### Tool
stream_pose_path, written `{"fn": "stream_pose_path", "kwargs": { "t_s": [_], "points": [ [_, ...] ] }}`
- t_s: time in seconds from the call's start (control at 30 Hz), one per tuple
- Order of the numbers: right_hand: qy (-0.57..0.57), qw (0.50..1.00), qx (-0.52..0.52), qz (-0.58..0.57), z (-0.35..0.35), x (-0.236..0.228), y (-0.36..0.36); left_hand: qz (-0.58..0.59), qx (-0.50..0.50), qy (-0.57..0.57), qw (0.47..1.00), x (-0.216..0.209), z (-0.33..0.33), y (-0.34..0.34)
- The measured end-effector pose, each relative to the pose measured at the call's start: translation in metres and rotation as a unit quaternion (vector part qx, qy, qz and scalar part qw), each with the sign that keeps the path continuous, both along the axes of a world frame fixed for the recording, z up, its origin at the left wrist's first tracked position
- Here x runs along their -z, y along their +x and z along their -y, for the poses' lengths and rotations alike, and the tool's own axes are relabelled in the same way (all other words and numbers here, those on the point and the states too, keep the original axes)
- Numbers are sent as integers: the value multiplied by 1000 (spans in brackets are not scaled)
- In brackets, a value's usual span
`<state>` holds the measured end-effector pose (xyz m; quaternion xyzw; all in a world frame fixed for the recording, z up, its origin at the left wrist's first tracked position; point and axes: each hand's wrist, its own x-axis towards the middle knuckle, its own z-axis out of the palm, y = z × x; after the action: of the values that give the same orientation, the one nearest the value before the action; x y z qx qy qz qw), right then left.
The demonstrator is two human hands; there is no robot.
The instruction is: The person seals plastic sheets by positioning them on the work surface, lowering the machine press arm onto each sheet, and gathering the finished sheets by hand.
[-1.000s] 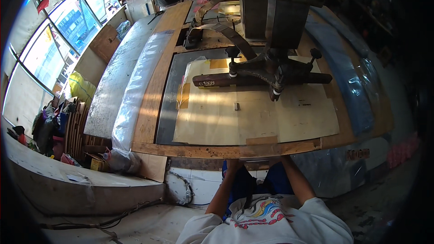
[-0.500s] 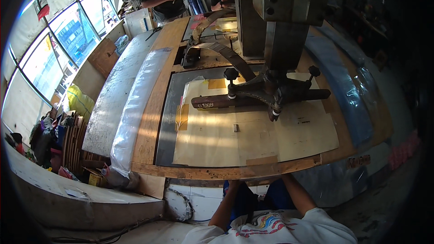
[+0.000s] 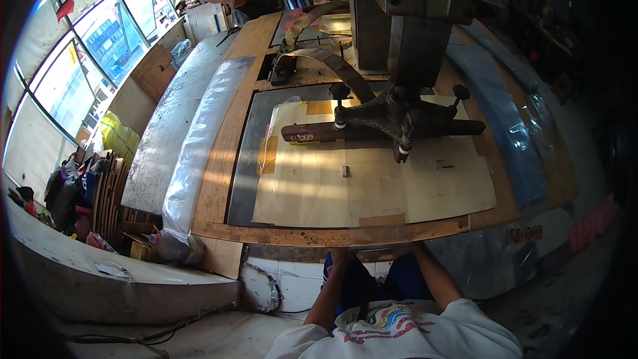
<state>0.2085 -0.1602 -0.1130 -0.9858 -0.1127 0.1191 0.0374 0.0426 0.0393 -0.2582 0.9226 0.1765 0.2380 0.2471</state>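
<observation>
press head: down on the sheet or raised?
Raised. The dark bar under the press head hangs over the pale sheet with lit sheet showing beneath it. Both hands are hidden below the table edge.

Both hands hidden under the wooden table edge [image 3: 319, 234], forearms alone showing.

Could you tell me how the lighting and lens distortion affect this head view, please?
Head view: daylight from the windows throws a bright streak across the cardboard sheet; the right side is in deep shadow; fisheye bends the wooden table edge; both forearms vanish beneath it, hands hidden.
</observation>
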Motion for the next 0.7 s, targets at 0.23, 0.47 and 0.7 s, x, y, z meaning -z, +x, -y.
{"fn": "stream_pose_path", "kwargs": {
  "t_s": [0.23, 0.47, 0.7],
  "points": [
    [5, 1000, -18, 9, 0, -2, -6, -95, -10, 19, 995, -12, 3, -3],
    [12, 996, -70, 56, 13, 13, -10, -209, -12, -84, 974, -54, 11, -6],
    [128, 985, -114, -9, 15, -86, -54, -152, -18, -233, 960, -100, 12, -2]
  ]
}}
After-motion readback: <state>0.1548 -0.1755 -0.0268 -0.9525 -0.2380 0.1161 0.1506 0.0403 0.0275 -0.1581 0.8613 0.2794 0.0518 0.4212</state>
